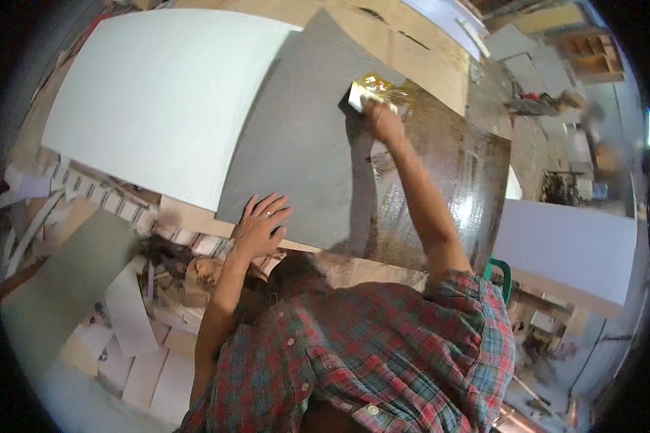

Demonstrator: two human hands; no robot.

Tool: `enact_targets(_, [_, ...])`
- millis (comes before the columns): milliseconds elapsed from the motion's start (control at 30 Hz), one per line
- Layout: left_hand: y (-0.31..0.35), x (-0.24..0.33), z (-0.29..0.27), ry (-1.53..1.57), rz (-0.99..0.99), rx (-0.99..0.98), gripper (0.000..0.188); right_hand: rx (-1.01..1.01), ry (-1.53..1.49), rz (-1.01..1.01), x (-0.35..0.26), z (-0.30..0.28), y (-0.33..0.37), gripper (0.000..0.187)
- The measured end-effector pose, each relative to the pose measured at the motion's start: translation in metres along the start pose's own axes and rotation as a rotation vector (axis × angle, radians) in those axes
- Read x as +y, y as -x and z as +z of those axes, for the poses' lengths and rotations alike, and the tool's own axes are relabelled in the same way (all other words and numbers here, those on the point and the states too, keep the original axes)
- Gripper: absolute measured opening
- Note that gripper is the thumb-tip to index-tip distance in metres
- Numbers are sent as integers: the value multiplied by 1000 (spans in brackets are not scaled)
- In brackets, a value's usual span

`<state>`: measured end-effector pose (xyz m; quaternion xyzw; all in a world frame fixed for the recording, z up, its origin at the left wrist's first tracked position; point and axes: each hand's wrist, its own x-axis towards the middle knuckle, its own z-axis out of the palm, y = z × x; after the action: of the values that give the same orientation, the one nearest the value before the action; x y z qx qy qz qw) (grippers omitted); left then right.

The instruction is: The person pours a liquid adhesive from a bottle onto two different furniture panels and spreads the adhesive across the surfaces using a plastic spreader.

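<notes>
A large grey sheet (296, 123) lies in front of me. My left hand (263, 227) rests on its near edge with the fingers spread, a ring on one of them. Farther off, my right hand (386, 124) is closed on a white flat spreader (357, 97), which touches the sheet. Just beyond the spreader sits a glossy amber puddle of what looks like glue (386, 86). To the right, the surface is coated with a wet, shiny brown film (451, 173), streaked in lines. Part of the spreader is hidden by my fingers.
A big white panel (159, 94) adjoins the grey sheet on the left. At right stands another pale panel (567, 249) beside a green curved bar (505, 278). Board offcuts (130, 310) clutter the lower left. A wooden shelf unit (592, 58) is at the far right.
</notes>
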<state>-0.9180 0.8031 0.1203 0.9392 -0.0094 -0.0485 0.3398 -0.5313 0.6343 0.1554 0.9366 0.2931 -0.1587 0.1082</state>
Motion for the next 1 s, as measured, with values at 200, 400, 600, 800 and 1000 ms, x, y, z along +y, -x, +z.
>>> enact_targets(200, [0,-8,-1,360,-123,248,38,185,-232,-234,-106,33,205,48])
enact_targets(400, [-10,0,-13,307,-189,422,36,154,-324,-171,-131,27,247,49])
enact_targets(600, [-36,-48,-39,-113,-106,267,31,218,-392,-78,-133,29,250,52])
enact_targets(800, [-44,-57,-46,-349,76,238,33,177,-519,-138,-106,8,244,43])
enact_targets(1000, [-46,-57,-40,-359,-20,161,54,317,-550,35,-5,-56,186,41])
